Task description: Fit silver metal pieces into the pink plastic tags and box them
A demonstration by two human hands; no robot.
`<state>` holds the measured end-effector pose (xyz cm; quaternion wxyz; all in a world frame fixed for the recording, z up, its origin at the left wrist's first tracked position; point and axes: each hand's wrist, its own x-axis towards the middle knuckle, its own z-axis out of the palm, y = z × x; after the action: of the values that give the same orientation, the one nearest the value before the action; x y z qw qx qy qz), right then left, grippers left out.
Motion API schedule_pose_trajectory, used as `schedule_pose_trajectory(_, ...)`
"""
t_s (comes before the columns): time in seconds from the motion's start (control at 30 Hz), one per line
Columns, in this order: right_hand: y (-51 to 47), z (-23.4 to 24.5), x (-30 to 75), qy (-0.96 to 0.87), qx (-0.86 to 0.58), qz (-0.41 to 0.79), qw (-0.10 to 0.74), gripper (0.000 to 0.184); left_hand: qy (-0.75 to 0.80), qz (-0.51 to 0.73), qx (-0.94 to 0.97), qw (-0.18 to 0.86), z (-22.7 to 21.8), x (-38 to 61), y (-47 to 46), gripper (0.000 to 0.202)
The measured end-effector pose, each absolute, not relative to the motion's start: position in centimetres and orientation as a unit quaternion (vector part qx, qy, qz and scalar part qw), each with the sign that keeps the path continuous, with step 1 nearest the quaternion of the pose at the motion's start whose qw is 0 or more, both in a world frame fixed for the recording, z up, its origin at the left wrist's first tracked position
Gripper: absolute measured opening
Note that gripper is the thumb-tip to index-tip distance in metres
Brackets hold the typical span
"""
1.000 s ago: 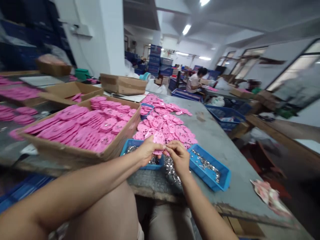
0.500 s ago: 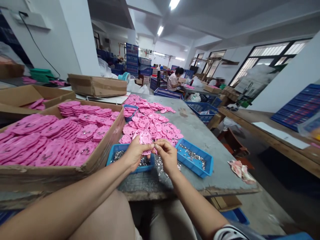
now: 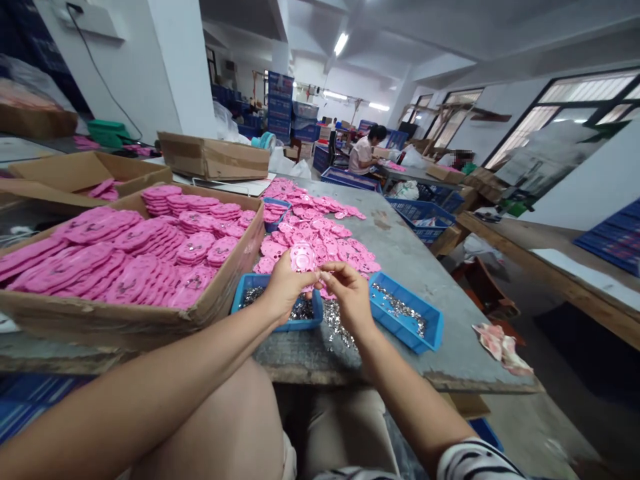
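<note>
Between thumb and fingers, my left hand (image 3: 286, 283) grips a flat pink plastic piece (image 3: 303, 257) with a wavy edge, held up over the table. My right hand (image 3: 349, 287) is closed in a pinch at the lower right edge of that piece; whatever its fingertips hold is too small to make out. Behind both hands spreads a heap of similar pink pieces (image 3: 345, 250). Below my left hand is a blue tray (image 3: 240, 301) of small shiny metal parts. Loose metal parts (image 3: 337, 327) lie under my right hand, and a second blue tray (image 3: 407, 337) stands to its right.
A cardboard box (image 3: 220, 293) filled with stacked pink pieces stands at the left. Behind it are another open box (image 3: 145, 179) and a closed carton (image 3: 215, 157). A crumpled cloth (image 3: 503, 348) lies at the table's right edge. A person (image 3: 364, 153) sits farther back.
The camera view has shifted, so the scene sits farther right in the picture. Both hands stay together at the pink piece, with only slight finger movement.
</note>
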<state>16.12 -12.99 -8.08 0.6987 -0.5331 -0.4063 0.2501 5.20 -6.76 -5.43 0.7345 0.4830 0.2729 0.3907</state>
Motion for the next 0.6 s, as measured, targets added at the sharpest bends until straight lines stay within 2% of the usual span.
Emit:
schedule_pose_trajectory(0.27,-13.26,-7.22,16.91,-0.396,-0.551,0.254,0.689,0.027,0.305,0.394,0.506,0.704,-5.25,5.43,-6.87,0.048)
schedule_pose_trajectory(0.6,-12.57,-7.55,16.79,-0.425,-0.559,0.29,0.65,0.031,0.31,0.381,0.516,0.702,-5.57,5.56,-6.86,0.055)
